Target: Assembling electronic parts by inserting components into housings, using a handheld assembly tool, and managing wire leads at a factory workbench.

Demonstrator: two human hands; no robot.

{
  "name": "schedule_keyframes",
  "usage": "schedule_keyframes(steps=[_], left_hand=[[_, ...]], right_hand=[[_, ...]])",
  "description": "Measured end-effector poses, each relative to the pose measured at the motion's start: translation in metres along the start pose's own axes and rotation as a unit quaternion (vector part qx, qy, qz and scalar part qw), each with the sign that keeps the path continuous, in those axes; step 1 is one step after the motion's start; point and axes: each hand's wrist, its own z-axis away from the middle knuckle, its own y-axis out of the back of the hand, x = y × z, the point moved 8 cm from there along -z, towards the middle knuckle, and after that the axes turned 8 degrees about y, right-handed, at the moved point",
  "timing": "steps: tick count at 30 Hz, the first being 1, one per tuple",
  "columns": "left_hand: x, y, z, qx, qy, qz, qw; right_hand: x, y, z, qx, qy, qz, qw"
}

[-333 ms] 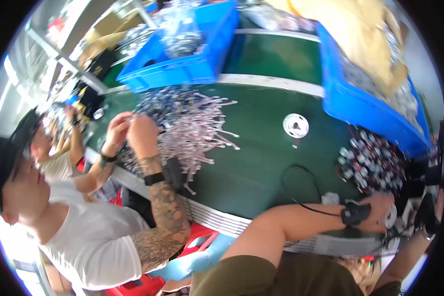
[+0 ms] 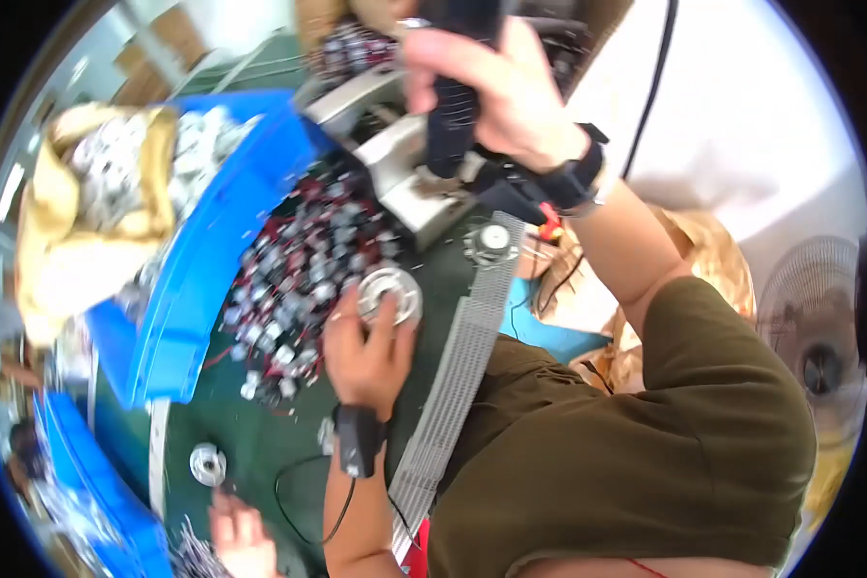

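My left hand [image 2: 368,361] has its fingers on a round white reel [image 2: 392,292] at the edge of a heap of small white connectors with dark red wires [image 2: 303,260]. A black band with a small box and cable sits on that wrist. Farther up, my right hand [image 2: 515,91] is closed around a black, ridged handle-like piece [image 2: 453,111] above a pale metal machine [image 2: 405,183]. Blur hides the details of that piece. A second white reel [image 2: 207,464] lies at the lower left, with another person's hand [image 2: 243,535] beside it.
A blue bin [image 2: 178,318] with a yellowish sack of white parts borders the heap. Another blue bin [image 2: 96,491] stands at the lower left. A perforated metal strip [image 2: 453,385] edges the green table. A round metal part [image 2: 491,243] lies near it. A fan [image 2: 819,337] stands at right.
The view has swung to the right, bringing the machine and fan into sight. My left hand with the white reel is now beside the connector heap; my right hand appears raised at the black piece.
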Motion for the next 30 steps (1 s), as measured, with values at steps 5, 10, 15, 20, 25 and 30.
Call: schedule_keyframes(steps=[5, 10, 15, 20, 25, 30], left_hand=[[0.001, 0.0, 0.005, -0.016, 0.029, 0.049, 0.998], [-0.006, 0.002, 0.004, -0.014, 0.052, 0.053, 0.997], [-0.005, 0.004, 0.003, -0.02, 0.045, 0.07, 0.996], [-0.006, 0.001, 0.003, -0.017, 0.047, 0.083, 0.995], [-0.004, 0.003, 0.002, -0.024, 0.044, 0.075, 0.996], [-0.002, 0.006, 0.001, -0.005, 0.024, 0.033, 0.999]], right_hand=[[-0.01, 0.035, 0.009, -0.021, 0.028, 0.058, 0.998], [0.013, 0.047, 0.013, 0.005, -0.004, 0.039, 0.999], [0.021, 0.051, 0.017, 0.012, -0.02, 0.037, 0.999], [0.026, 0.049, 0.019, 0.007, -0.041, 0.064, 0.997], [0.024, 0.048, 0.021, 0.006, -0.051, 0.097, 0.994], [0.019, 0.047, 0.025, -0.002, 0.017, 0.18, 0.984]])
